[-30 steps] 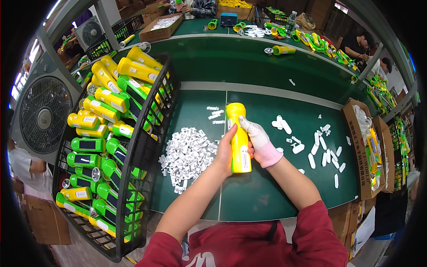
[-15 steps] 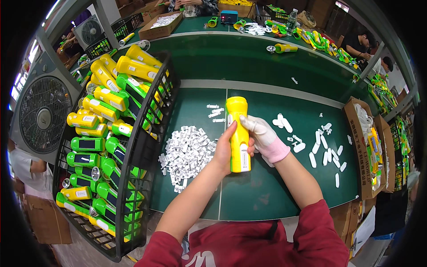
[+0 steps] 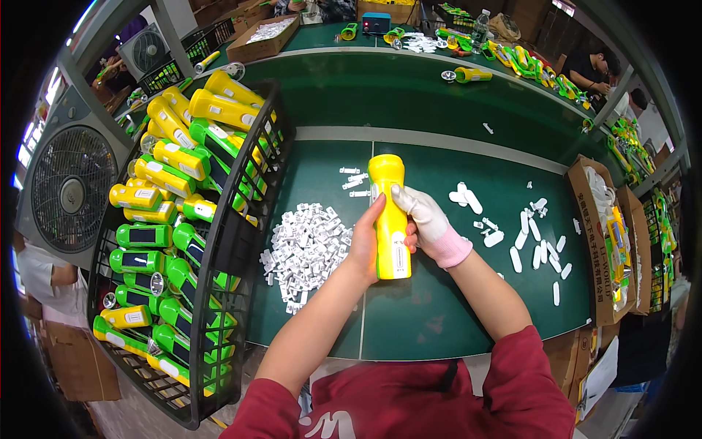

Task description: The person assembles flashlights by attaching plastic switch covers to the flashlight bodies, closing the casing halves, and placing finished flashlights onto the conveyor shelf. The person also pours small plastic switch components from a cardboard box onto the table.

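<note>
Firmly, you clasp a yellow torch (image 3: 391, 234) over the green table (image 3: 424, 322), its body pressed between your bare left hand (image 3: 365, 241) and gloved right hand (image 3: 428, 217), right thumb near the neck. The step appears to be handwork on the barrel; it likely calls for a steady hold. White parts (image 3: 311, 249) heap leftward, beside a black crate (image 3: 237, 230). Against a second ago, your grip matches; the torch sits slightly higher in view.

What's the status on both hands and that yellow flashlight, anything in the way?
Bare left hand and gloved right hand holding yellow flashlight. Wide end pointing forward. White-part pile beside left hand, not blocking flashlight.
</note>
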The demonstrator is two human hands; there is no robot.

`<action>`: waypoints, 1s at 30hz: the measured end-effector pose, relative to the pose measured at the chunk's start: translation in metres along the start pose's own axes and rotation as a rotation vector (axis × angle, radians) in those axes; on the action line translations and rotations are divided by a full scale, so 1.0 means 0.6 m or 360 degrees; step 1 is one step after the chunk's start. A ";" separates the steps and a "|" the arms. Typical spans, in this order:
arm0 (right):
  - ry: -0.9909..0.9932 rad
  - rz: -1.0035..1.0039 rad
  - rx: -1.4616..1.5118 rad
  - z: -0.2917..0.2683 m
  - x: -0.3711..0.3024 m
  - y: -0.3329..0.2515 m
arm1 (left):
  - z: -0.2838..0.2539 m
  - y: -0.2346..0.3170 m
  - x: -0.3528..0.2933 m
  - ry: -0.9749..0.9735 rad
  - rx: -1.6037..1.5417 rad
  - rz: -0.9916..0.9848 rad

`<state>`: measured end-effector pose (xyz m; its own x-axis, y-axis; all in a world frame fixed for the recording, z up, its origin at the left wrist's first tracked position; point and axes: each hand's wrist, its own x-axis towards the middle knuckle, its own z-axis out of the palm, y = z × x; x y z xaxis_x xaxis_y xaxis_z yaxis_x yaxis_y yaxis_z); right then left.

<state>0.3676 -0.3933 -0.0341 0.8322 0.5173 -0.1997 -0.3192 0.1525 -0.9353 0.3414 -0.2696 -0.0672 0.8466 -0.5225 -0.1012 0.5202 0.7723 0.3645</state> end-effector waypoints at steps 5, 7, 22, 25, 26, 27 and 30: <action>0.0099 -0.0045 -0.0275 0.009 -0.001 -0.007 | 0.000 -0.006 0.001 0.0086 0.0142 0.0101; 0.0162 -0.0107 -0.0345 0.013 -0.002 -0.004 | 0.004 -0.013 0.002 0.0172 0.0298 0.0159; 0.0358 0.0040 -0.0036 0.000 0.013 0.021 | 0.007 -0.017 0.001 0.0188 0.0272 0.0088; 0.0397 0.0016 0.0061 -0.008 0.018 0.029 | 0.014 -0.015 0.001 0.0208 0.0246 0.0049; 0.0306 0.0077 0.0096 -0.004 0.009 0.015 | 0.013 -0.014 0.001 0.0209 0.0224 0.0045; 0.0215 0.0137 0.0131 -0.001 0.005 0.008 | 0.012 -0.013 0.000 0.0209 0.0201 0.0040; 0.0290 0.0092 0.0190 -0.004 0.011 0.023 | 0.000 -0.012 0.002 0.0153 0.0183 -0.0005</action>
<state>0.3697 -0.3898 -0.0492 0.8758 0.3688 -0.3113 -0.4110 0.2315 -0.8818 0.3386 -0.2755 -0.0701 0.8548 -0.4835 -0.1885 0.5111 0.7214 0.4672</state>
